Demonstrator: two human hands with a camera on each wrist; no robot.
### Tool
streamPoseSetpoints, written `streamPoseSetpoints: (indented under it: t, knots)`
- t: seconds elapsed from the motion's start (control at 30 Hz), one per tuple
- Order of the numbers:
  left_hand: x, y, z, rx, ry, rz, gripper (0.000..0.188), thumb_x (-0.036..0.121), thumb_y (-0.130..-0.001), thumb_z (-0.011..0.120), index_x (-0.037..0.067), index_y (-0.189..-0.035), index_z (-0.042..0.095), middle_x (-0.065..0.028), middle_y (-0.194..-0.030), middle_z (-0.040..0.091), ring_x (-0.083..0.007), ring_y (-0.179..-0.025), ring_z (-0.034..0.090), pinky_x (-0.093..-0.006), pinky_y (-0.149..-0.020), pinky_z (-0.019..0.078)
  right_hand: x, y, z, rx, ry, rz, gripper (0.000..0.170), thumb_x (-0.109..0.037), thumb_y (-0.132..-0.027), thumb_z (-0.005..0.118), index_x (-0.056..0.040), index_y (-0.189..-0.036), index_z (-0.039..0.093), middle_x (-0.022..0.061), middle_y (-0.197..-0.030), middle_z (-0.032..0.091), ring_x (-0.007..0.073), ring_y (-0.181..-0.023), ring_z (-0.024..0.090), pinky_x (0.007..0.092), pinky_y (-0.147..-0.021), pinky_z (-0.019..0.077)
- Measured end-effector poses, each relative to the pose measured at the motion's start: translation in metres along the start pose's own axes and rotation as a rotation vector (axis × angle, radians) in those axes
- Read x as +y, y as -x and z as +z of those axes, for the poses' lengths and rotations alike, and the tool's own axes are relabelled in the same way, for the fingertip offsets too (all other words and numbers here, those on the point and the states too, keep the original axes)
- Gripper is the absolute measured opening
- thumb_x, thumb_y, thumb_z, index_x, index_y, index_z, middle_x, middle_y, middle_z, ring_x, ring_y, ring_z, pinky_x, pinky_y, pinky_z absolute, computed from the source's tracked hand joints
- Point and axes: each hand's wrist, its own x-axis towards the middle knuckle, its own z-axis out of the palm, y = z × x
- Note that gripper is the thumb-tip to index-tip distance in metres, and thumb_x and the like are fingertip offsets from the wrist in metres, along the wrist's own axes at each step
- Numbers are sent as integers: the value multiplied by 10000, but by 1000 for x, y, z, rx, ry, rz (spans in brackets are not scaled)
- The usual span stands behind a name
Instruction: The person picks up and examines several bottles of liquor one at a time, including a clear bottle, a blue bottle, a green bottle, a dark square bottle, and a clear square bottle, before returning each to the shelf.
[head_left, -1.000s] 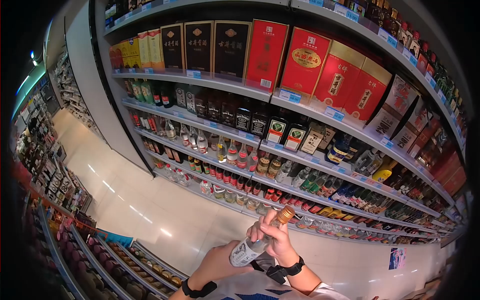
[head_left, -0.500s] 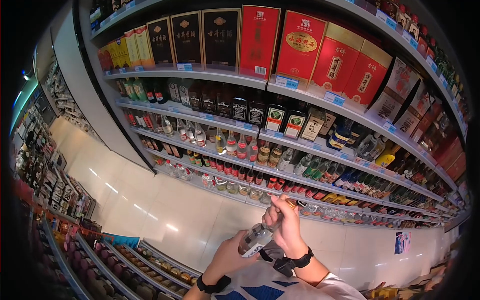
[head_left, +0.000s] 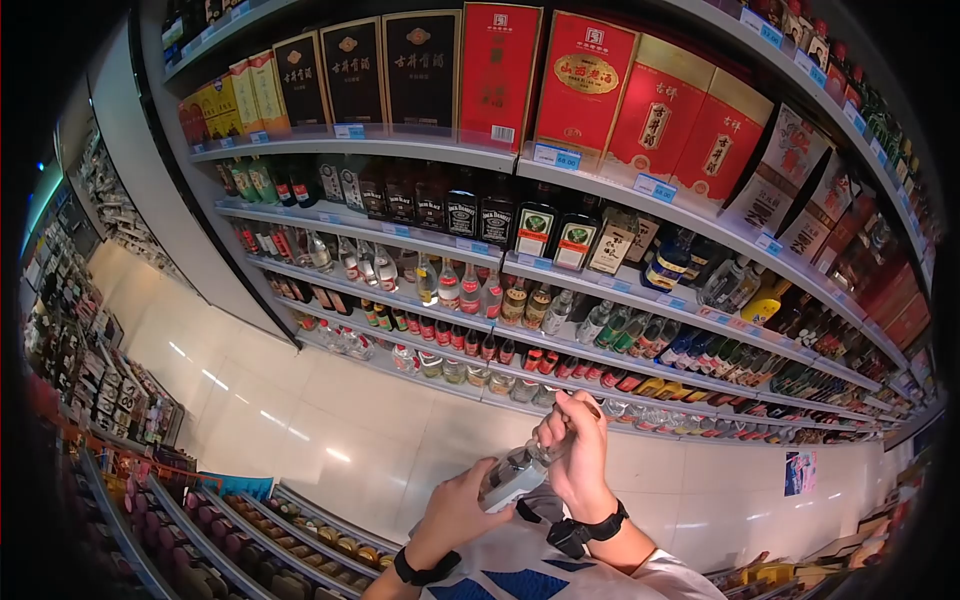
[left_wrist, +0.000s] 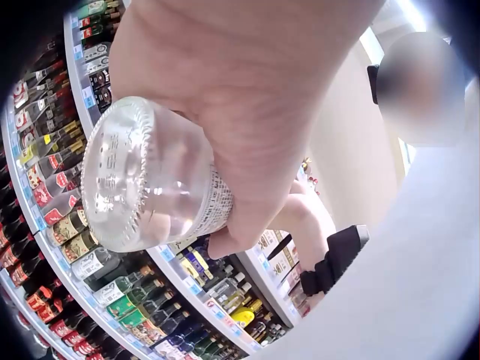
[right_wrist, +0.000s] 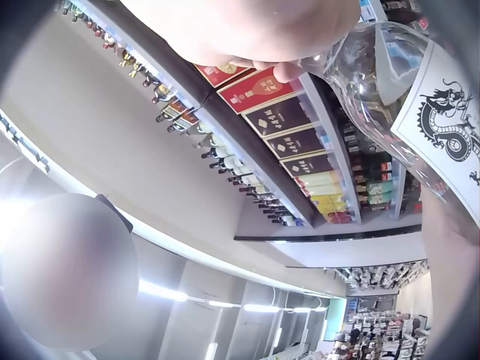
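A clear glass bottle [head_left: 515, 478] of clear liquid slants in front of the person's chest in the head view. The left hand [head_left: 457, 510] grips its lower body; in the left wrist view the ridged glass base [left_wrist: 120, 180] juts out past that hand [left_wrist: 255, 82]. Around the neck and cap end, the right hand [head_left: 580, 450] is curled, hiding most of the gold cap. A white label with a black dragon [right_wrist: 448, 124] shows on the bottle in the right wrist view, beside the right hand [right_wrist: 247, 26].
Ahead stand store shelves [head_left: 400, 238] of liquor bottles, with red gift boxes [head_left: 585, 80] and black boxes [head_left: 420, 70] higher up. Behind the left arm is another rack [head_left: 250, 540] of goods. A pale tiled floor [head_left: 400, 440] lies between them.
The right hand has slid up from the bottle's neck over the gold cap, which is now mostly covered. The bottle's printed label has turned away from the head view. Left hand still grips the body.
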Motion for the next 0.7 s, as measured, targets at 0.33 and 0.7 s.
streamPoseSetpoints:
  t: [0.33,0.7]
  knots:
    - [-22,7,-9,-444,812,42,775,420,-836,833,0,-1409,522,-109,-1035,726,-184,-875,720,-343,-771,575,18,-6,-17,-547,-65,244,230,-226,-1001,646,-112,-876,489,91,-677,591,270,-661,654,441,-744,558]
    - [-5,8,-42,-891,1577,-226,1174,725,-850,701,-27,-1618,229,-268,-1322,620,-291,-1082,705,-347,-819,599,32,-25,-8,-3,-224,762,314,-310,-934,719,-153,-728,542,-6,-639,559,259,-728,657,402,-755,548]
